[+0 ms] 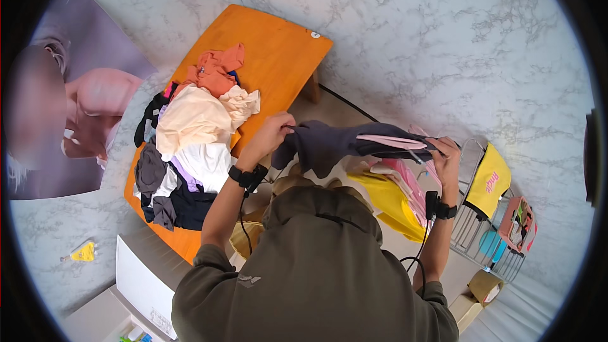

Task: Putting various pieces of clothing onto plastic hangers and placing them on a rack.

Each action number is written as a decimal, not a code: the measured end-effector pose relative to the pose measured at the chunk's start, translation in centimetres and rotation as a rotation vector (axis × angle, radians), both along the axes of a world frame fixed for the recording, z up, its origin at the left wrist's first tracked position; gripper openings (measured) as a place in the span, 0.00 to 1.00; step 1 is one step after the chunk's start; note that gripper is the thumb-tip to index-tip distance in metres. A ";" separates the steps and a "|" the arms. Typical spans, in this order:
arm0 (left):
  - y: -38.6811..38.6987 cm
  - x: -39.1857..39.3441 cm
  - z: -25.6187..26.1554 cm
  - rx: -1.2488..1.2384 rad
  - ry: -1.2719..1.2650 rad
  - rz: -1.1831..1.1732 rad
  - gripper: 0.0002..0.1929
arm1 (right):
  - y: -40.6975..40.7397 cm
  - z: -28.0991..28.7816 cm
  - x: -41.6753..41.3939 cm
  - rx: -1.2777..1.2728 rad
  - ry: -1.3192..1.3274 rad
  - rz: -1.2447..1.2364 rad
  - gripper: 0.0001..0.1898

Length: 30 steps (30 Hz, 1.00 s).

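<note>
A dark grey garment with pink strips (327, 145) is stretched in the air before me between both hands. My left hand (274, 135) pinches its left end, beside the table edge. At the other end, my right hand (444, 154) grips the cloth near a thin metal piece, possibly a hanger part. Left of my left hand lies a heap of clothes: an orange garment (218, 71), a cream garment (194, 118), a white one (206, 164) and several dark ones (192, 206). Yellow cloth (394, 204) and pink cloth (403, 180) hang below the held garment.
The heap rests on an orange wooden table (270, 42). To the right stands a metal wire rack (468, 235) with a yellow cloth (489, 183) and a pink basket (517, 223). An open white box (142, 285) is at lower left. Marbled walls surround the area.
</note>
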<state>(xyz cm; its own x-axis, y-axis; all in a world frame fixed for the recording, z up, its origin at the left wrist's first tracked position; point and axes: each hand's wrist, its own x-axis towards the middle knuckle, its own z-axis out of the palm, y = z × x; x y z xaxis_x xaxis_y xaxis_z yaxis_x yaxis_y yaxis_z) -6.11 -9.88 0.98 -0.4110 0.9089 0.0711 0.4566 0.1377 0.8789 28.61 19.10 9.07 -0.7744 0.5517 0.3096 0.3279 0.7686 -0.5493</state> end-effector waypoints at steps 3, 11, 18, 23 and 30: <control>-1.3 1.6 1.9 0.259 0.187 0.099 0.07 | 0.9 -1.0 1.0 -0.019 0.062 -0.085 0.13; -4.1 3.6 -2.1 0.210 0.129 0.062 0.06 | 0.5 -0.3 0.5 0.072 0.147 -0.166 0.11; -2.7 2.0 -2.9 0.097 -0.038 0.121 0.09 | -0.2 0.6 -0.7 0.106 0.116 -0.039 0.11; -0.6 1.6 -0.6 0.177 -0.146 0.075 0.12 | -0.1 0.7 -1.0 0.114 0.085 -0.022 0.12; 0.2 1.3 -0.6 0.169 -0.054 0.079 0.06 | 0.5 -0.3 0.1 -0.066 0.048 -0.016 0.11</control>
